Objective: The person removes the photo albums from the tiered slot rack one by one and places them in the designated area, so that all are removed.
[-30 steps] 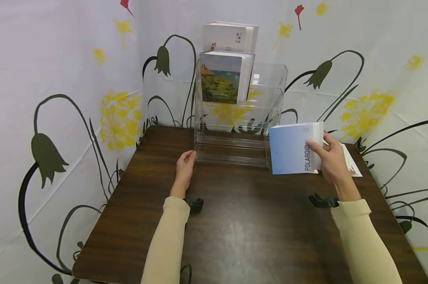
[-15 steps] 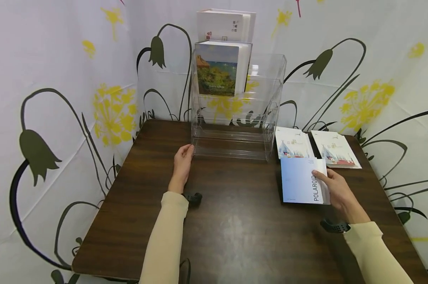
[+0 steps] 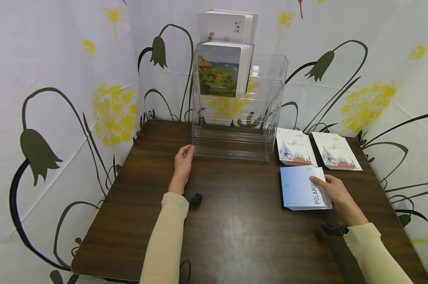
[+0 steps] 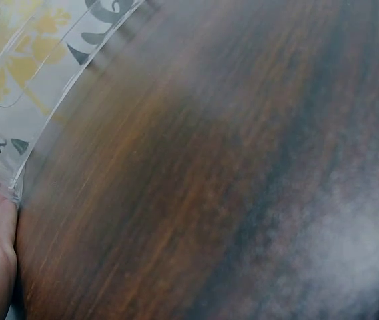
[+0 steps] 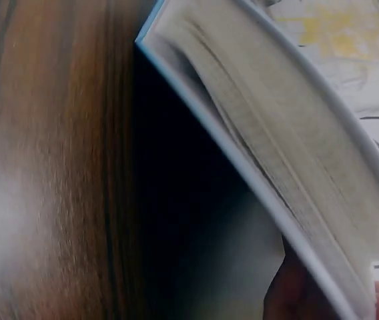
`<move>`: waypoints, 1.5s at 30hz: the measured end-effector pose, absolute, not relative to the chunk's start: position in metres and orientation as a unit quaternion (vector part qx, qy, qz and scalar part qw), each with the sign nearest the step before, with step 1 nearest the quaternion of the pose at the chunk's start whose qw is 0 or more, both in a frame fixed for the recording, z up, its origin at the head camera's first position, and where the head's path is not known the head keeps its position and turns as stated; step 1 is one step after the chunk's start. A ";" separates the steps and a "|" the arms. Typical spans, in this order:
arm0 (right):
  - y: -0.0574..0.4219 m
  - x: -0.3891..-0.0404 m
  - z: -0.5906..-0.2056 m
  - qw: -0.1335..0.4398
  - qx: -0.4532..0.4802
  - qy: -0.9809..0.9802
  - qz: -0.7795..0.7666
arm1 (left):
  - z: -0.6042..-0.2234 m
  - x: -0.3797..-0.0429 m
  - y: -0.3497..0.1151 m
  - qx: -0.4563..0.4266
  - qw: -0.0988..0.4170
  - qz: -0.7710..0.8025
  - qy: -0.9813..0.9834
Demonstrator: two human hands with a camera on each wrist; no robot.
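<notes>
1. Right now, the blue book is at the right of the bench, pinched at its right side by the right hand, thumb on the cover, beside the lettering. Whether its underside rests on the bench I cannot tell.
2. The relation that seems to matter most: the book lies near and to the right of the clear rack, so the rack is far-left of the right hand.
3. In the head view the cover looks almost square, its long axis hard to judge; the lettering runs near to far.
4. At the rack's near left corner, the left hand touches the plastic with fairly straight fingers, well apart from the book; the right is clearly the nearer hand.
5. Just beyond the book, right of the rack, lie the left white book and right white book.
</notes>
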State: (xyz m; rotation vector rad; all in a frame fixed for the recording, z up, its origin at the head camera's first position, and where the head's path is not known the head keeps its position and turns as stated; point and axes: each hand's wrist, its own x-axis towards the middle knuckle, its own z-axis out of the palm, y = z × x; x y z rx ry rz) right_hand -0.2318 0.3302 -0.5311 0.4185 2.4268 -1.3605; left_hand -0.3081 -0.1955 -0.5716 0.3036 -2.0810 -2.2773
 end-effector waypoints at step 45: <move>0.310 -0.288 -0.462 0.037 0.029 0.975 -0.219 | -0.574 -0.308 -0.196 0.103 0.029 -0.732 -0.673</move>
